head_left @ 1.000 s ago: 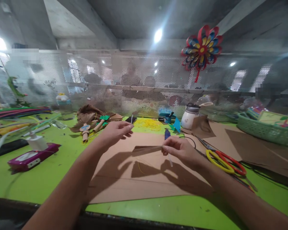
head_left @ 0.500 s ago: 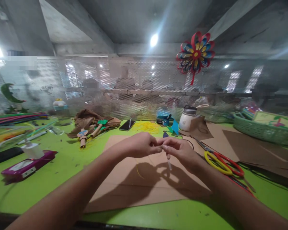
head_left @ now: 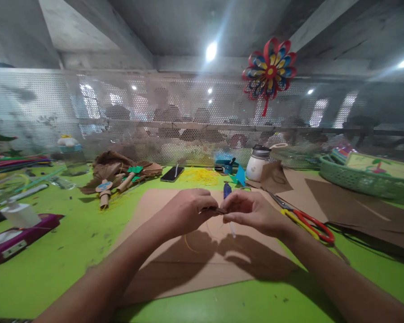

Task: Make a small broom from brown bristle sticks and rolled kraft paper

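Green covers the table (head_left: 77,237), and on it a brown sheet (head_left: 161,195) lies flat beneath both hands. A green basket (head_left: 357,184) stands at the far right. At left rests a purple power strip (head_left: 49,224); right of the hands lie scissors (head_left: 286,207) with red and yellow handles, partly hidden by the right forearm. A pale jar (head_left: 256,163) stands upright beyond the right hand (head_left: 256,213). The left hand (head_left: 188,208) faces it, fingertips close, above the sheet. A phone (head_left: 170,175) lies just past the sheet's far edge. Thin brown paper (head_left: 218,210) is held between the hands: left thumb and fingers clamp it, while the right ones curve about its end; I cannot tell whether they pinch it.
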